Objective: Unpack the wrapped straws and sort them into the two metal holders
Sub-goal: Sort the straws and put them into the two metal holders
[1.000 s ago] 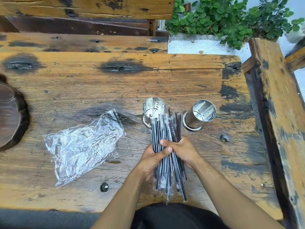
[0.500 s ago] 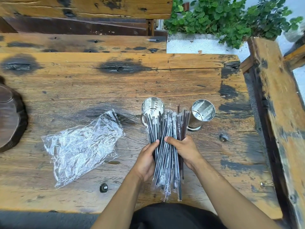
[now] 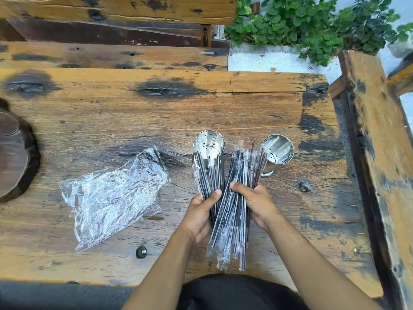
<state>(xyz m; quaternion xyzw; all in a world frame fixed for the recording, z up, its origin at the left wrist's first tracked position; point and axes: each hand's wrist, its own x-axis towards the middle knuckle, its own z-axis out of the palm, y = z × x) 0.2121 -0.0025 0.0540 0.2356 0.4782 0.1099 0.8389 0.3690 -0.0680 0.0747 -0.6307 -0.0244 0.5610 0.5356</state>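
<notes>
Two perforated metal holders stand upright on the wooden table: the left holder (image 3: 209, 145) and the right holder (image 3: 277, 149). Both hands grip a bundle of thin dark straws in clear wrappers, fanned into two groups. My left hand (image 3: 201, 214) holds the left group of straws (image 3: 207, 175), whose tips lie in front of the left holder. My right hand (image 3: 257, 202) holds the larger right group (image 3: 242, 171), including brownish straws, between the holders. The lower ends (image 3: 228, 247) hang over the table's near edge.
An empty crumpled clear plastic bag (image 3: 111, 198) lies left of the hands. A dark round wooden piece (image 3: 15, 153) sits at the left edge. A wooden bench (image 3: 384, 153) runs along the right, green plants (image 3: 312, 25) at the back right.
The single bundle has been spread apart: my left hand pulled a group of straws leftward in front of the left holder, while my right hand kept the rest.
</notes>
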